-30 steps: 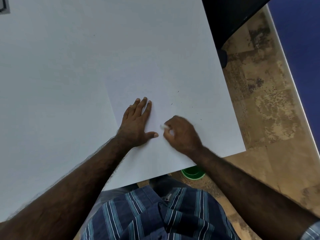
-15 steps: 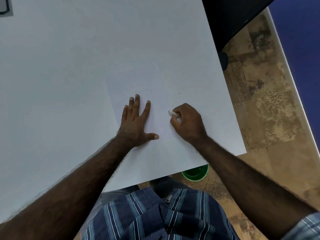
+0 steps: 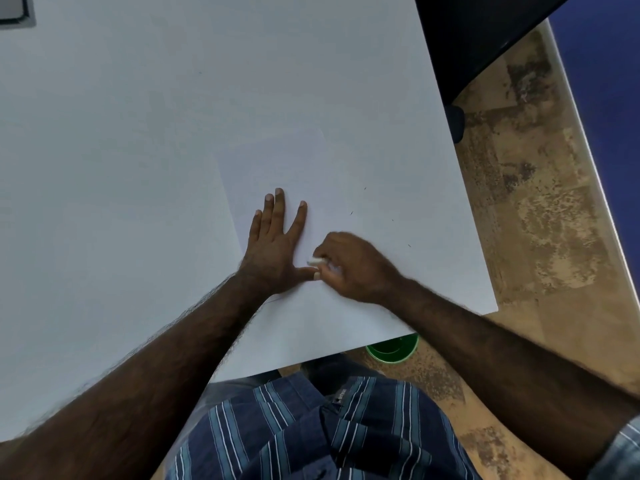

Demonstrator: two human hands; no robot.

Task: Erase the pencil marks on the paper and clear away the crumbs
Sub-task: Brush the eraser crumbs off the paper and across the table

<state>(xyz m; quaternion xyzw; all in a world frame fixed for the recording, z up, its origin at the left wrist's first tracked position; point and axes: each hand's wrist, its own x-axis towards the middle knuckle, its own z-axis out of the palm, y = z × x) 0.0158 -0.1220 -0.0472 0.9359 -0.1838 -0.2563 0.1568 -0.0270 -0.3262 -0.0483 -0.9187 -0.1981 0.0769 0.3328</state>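
Note:
A white sheet of paper point(image 3: 346, 174) lies on the white table near its right front corner. My left hand point(image 3: 273, 247) rests flat on the sheet with fingers spread and straight. My right hand point(image 3: 353, 268) pinches a small white eraser point(image 3: 316, 261) against the paper, right beside my left thumb. A few tiny dark crumbs point(image 3: 352, 213) lie scattered on the paper to the right of my hands. Pencil marks are too faint to make out.
The white table point(image 3: 121, 168) ends at its right edge, with patterned brown floor point(image 3: 540, 202) beyond. A green cup point(image 3: 393, 348) stands on the floor under the front edge. A dark object point(image 3: 485, 36) is at the top right, a grey frame point(image 3: 15, 10) at the top left.
My right hand with the eraser has moved back toward me and to the left, next to my left thumb, after reaching farther up the paper. My left hand stayed flat.

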